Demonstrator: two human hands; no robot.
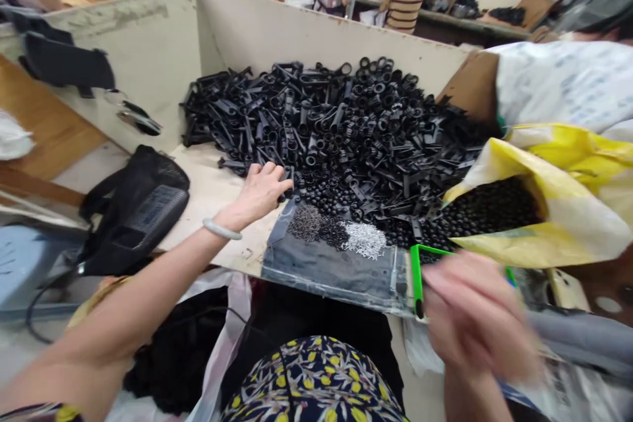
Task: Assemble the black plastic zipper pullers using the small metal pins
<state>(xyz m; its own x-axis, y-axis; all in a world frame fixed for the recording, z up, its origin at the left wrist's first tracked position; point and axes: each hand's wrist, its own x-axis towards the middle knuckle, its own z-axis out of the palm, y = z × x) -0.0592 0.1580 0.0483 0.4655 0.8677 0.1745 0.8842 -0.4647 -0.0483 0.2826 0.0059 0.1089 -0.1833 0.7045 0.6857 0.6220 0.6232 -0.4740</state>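
Observation:
My left hand (267, 188), with a pale bangle (221, 229) on the wrist, is at the near left edge of a heap of black plastic parts (316, 112). Its fingers are curled round a black plastic part (285, 194), mostly hidden beneath them. My right hand (482, 316) is smeared by motion at the lower right, in front of a bright green frame (417, 277); whether it holds anything cannot be made out. Between the hands, small silvery pins (364, 240), dark screws (305, 221) and small black pieces lie on a dark mat (326, 270).
Pale board walls (316, 26) surround the heap at the left and back. A yellow and white sack (548, 237) of small black beads opens at the right. A black mesh bag (143, 211) lies at the left. Two people stand beyond the back wall.

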